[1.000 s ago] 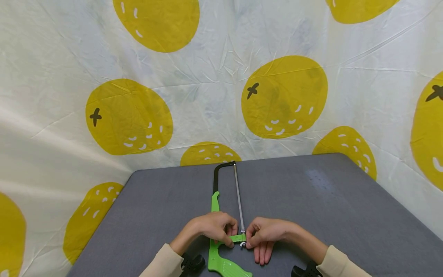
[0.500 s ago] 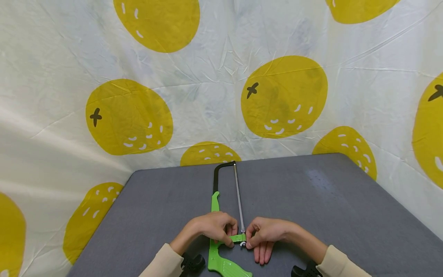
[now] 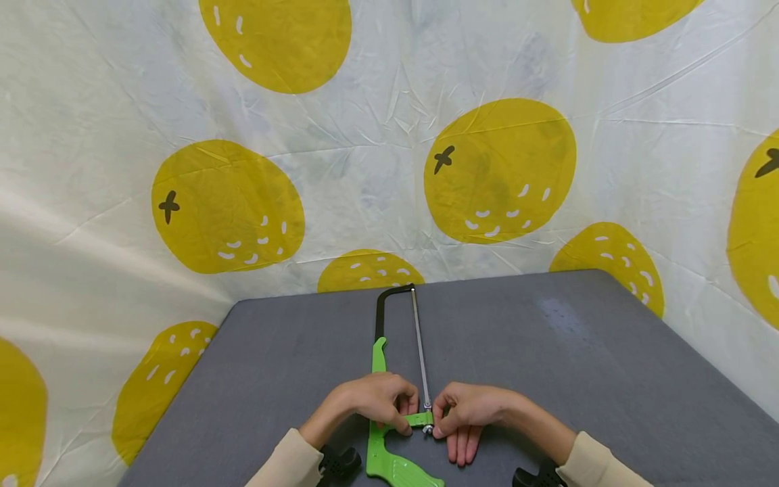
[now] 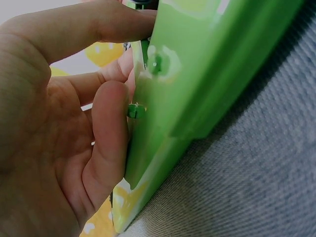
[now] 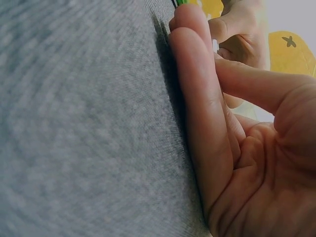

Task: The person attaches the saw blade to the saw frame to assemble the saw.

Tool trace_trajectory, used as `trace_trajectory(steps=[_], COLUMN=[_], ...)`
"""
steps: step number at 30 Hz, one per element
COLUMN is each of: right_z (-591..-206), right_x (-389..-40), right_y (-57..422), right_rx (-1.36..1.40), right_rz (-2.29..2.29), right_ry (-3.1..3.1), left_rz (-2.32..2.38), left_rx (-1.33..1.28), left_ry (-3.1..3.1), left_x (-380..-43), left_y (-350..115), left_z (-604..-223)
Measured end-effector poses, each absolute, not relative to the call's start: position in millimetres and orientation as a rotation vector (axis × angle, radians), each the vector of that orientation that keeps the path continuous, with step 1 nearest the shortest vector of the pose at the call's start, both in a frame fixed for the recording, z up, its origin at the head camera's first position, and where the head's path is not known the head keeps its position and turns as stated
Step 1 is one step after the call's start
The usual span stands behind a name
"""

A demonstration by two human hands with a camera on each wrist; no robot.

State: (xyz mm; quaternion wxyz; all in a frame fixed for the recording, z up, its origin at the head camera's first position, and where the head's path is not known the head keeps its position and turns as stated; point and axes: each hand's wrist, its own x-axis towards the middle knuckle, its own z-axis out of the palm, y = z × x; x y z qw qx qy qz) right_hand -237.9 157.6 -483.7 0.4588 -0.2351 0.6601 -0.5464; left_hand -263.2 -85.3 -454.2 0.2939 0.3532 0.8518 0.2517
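Left hand (image 3: 380, 398): a narrow grip is kept on the green crossbar (image 3: 420, 419), which is pinched between thumb and fingers.
Right hand (image 3: 471, 407): thumb and forefinger are brought together at the wing nut (image 3: 427, 430), which appears to be pinched at its edge, though the contact is partly hidden; the other fingers are stretched out low along the counter (image 3: 517, 338).
Hacksaw (image 3: 379, 362): it is laid flat in front of the person, its handle (image 3: 404, 470) nearest and its black bow (image 3: 380, 318) pointed away; the blade (image 3: 420, 345) is held between the bow's far tip and the crossbar's end.
Wing nut: the fingertips could be slipped off it, since only a small edge seems to be offered to them.
Crossbar: it could be twisted, and the saw swung on the cloth, if the left hand's pinch were loosened while force was put on the nut.
Blade: it could be left slack or bowed by too little or too much tension; the right-hand fingers could be scraped if they were slid up alongside it.
Against the earlier frame: hardly any difference is seen; both hands and the saw are found in the same places, and no turning of the nut can be made out.
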Motion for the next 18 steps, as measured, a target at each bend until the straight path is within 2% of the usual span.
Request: trace_trajectory(steps=[18], right_z=[-480.9], right_x=[-235.9], right_y=[156.7], right_rx=[-0.585], right_rz=[-1.35], right_ry=[1.645], left_rz=[0.674], left_rx=[0.944], left_ry=[2.26], left_x=[-263.7], left_y=[-86.6], left_z=[-453.6])
